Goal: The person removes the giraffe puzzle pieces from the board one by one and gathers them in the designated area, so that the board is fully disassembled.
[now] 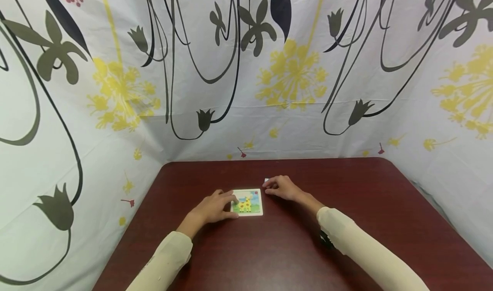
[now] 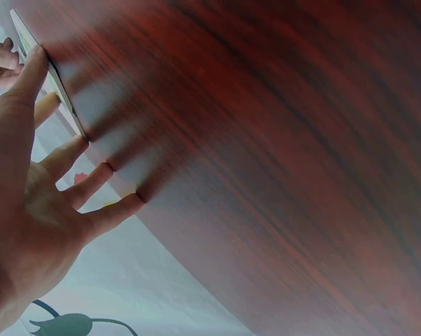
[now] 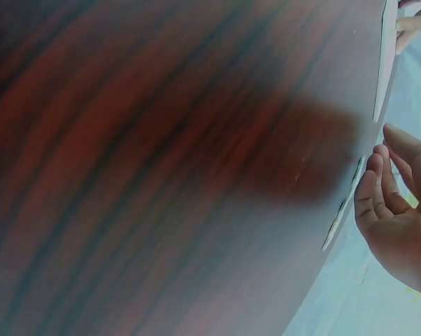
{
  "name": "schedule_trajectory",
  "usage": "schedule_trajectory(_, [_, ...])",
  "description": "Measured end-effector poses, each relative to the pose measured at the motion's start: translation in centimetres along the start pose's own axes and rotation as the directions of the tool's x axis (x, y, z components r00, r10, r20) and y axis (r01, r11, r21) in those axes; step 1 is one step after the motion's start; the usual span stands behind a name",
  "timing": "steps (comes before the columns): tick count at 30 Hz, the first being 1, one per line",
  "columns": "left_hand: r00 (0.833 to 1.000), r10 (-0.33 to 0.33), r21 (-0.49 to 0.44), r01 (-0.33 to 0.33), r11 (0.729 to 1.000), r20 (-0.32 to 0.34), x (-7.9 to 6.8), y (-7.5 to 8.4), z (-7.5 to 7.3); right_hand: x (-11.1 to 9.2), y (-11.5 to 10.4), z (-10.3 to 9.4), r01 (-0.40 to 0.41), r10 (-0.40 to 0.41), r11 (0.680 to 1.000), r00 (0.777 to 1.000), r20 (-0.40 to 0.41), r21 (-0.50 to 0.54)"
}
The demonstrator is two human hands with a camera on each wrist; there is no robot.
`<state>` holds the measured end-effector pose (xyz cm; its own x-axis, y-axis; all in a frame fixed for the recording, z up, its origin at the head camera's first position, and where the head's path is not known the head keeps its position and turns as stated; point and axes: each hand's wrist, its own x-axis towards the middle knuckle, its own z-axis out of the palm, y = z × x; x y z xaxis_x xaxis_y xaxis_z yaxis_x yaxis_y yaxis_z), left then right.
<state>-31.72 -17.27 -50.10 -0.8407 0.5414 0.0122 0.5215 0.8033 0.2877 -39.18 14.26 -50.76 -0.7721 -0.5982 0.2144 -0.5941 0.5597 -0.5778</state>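
A flat picture board (image 1: 255,202) with a white border and a yellow giraffe lies on the table. My left hand (image 1: 217,207) spans its left side, with thumb and fingers spread and one finger over the picture. In the left wrist view, the thumb and middle fingertips meet the board's edge (image 2: 68,105), while the outer fingers rest on the table. To the right of the board, my right hand (image 1: 284,188) is beside a small flat piece (image 1: 266,180), mostly hidden by its loosely bent fingers. Edge-on in the right wrist view, the piece (image 3: 342,206) lies along the fingers.
The dark red wooden table (image 1: 262,252) extends toward me and out to both sides. White cloth (image 1: 246,85) printed with flowers and vines hangs behind the table's far edge and along both sides.
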Motion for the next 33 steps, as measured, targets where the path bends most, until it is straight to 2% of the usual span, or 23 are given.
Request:
schedule_trajectory(4, [1.000,-0.009,-0.004,0.009,1.000,0.006,0.0,0.1,-0.1,0.3,-0.8,0.4,-0.001,0.001,1.000,1.000,0.019,0.002])
schedule_trajectory(11, [1.000,-0.013,-0.002,0.013,1.000,0.013,0.1,0.1,-0.1,0.6,-1.7,1.3,0.098,-0.098,0.995,0.995,0.030,0.021])
schedule_trajectory(18, [1.000,0.000,-0.009,0.000,1.000,0.010,0.0,0.2,-0.2,1.0,-2.1,2.2,0.134,-0.135,0.991,0.990,0.038,0.025])
schedule_trajectory(26, [1.000,-0.008,-0.009,0.008,1.000,0.017,0.0,0.3,-0.3,1.7,-2.7,2.8,0.152,-0.151,0.988,0.986,0.069,-0.007])
schedule_trajectory(33, [1.000,-0.006,-0.015,0.006,1.000,0.015,-0.1,0.3,-0.1,1.8,-3.1,3.0,0.113,-0.109,0.993,0.990,0.090,-0.037])
